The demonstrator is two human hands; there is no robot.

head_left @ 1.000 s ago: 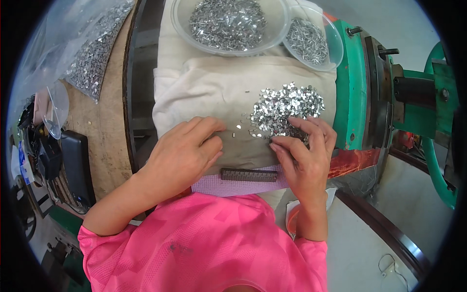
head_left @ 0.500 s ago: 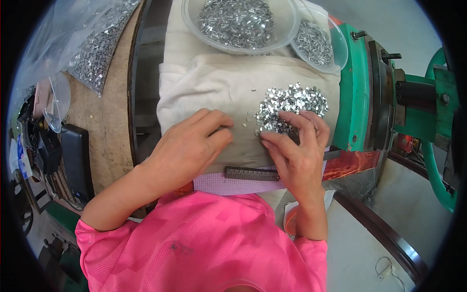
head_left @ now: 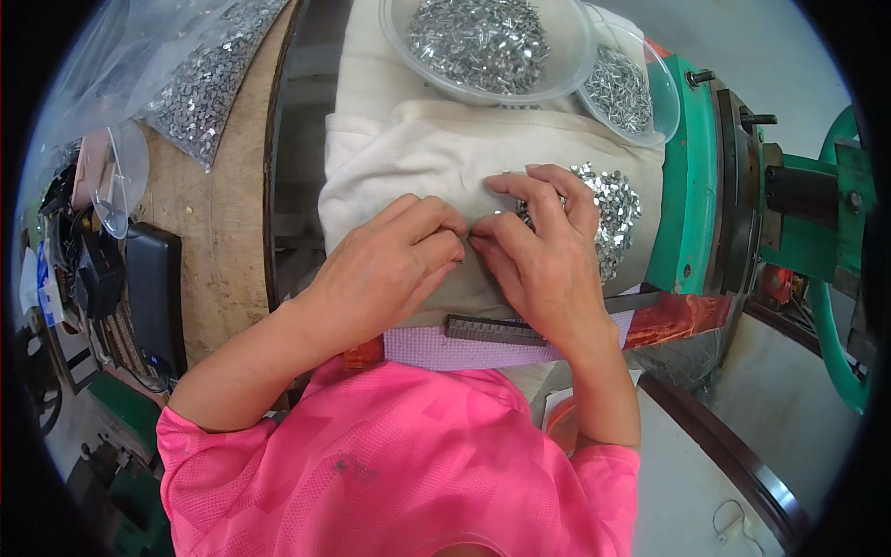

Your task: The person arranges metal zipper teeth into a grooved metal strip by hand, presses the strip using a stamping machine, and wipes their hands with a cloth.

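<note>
Over the cream cloth (head_left: 371, 176), my two hands almost meet at the fingertips. My left hand (head_left: 394, 260) is closed, its fingers curled and pressed against the thumb; anything in the pinch is hidden. Thumb and index finger of my right hand (head_left: 548, 255) are pinched together just beside the left fingertips, the other fingers stretched forward. What this pinch holds is too small to make out. Partly behind my right hand lies a pile of small flat silvery metal pieces (head_left: 617, 218). A dark ribbed strip (head_left: 492, 330) lies near the cloth's front edge, its right end touching my right wrist area.
Two clear plastic tubs with small metal parts, a large one (head_left: 587, 70) and a smaller one (head_left: 670, 125), stand at the back. Green machine parts (head_left: 687, 186) border the right. A wooden board (head_left: 227, 213) at left bears a bag of metal pieces (head_left: 209, 102) and a black power bank (head_left: 154, 288).
My right hand has moved left, off the pile's front edge and up to the left fingertips. My left hand stays curled in nearly the same place. The whole view has shifted slightly.
</note>
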